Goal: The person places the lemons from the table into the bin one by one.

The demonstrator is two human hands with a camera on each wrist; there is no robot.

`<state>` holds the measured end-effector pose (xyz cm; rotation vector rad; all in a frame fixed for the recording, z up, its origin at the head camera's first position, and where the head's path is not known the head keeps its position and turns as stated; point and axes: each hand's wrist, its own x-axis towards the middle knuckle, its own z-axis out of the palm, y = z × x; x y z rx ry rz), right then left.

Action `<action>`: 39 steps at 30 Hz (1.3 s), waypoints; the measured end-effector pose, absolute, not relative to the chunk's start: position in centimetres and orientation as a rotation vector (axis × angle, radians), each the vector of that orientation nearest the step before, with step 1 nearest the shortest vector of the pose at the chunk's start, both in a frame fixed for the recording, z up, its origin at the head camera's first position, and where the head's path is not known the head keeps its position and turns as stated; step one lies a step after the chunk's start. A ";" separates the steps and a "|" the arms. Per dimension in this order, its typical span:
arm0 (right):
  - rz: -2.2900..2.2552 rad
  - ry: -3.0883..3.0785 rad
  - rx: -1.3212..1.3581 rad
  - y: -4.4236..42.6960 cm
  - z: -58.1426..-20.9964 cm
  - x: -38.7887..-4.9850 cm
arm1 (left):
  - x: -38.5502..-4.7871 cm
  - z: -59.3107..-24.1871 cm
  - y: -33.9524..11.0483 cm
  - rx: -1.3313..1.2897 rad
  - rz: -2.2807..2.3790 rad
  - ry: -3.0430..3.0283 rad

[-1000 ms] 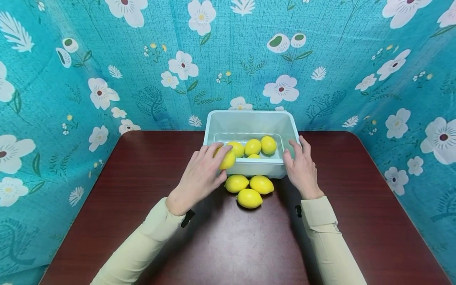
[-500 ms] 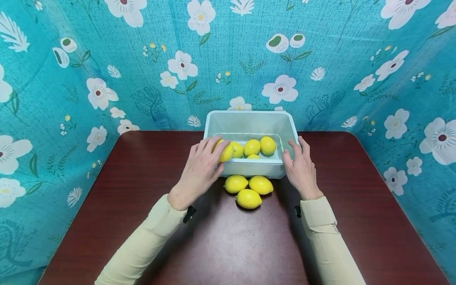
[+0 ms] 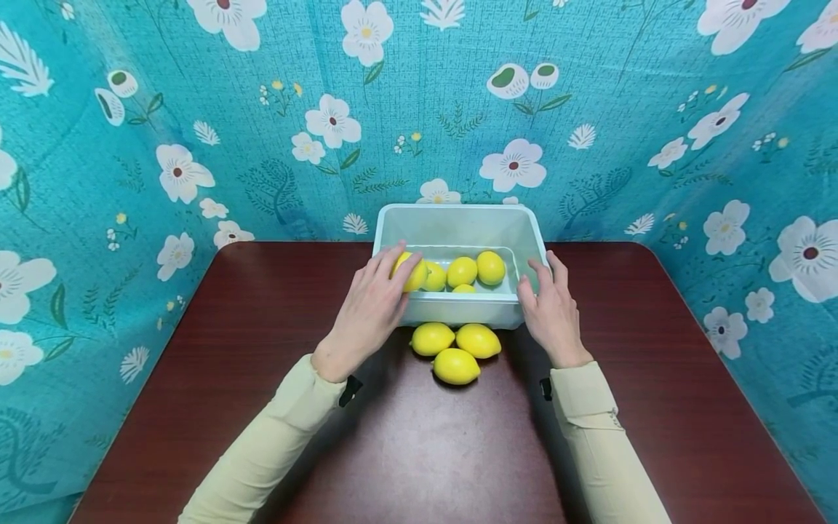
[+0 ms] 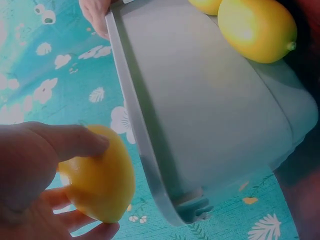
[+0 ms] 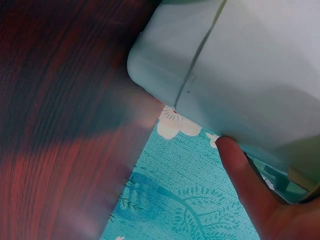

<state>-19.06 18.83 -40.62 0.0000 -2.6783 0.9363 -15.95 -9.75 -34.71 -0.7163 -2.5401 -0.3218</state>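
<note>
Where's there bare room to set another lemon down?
The table is bare left of the left sleeve, right of the right sleeve, and between them, nearer than the three loose lemons. It's crowded at the box: lemons inside, left hand holding another lemon at front left, right hand at the right rim.

Bright head view, tabletop (image 3: 452, 451) glare, dimmer wrist views

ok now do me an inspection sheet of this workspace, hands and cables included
Surface: dark reddish-brown table, glossy near the front
Job's things: light bin, four lemons visible inside; three lemons on the table in front
Clutter: nothing seen
Hands: left hand grips another lemon at the bin's near left corner; right hand holds the bin's right rim
Cables: nothing seen
Surroundings: teal floral fabric behind and on both sides
</note>
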 end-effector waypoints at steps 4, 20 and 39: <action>0.935 -2.677 0.002 18.8 -40.6 -19.0 | -16.1 -34.8 -9.8 -0.710 -0.334 -2.564; 0.936 -2.667 -0.003 18.8 -40.7 -19.0 | -16.5 -35.5 -9.5 -0.723 -0.311 -2.558; 0.937 -2.664 0.003 18.8 -40.7 -18.9 | -16.8 -35.4 -9.5 -0.675 -0.267 -2.597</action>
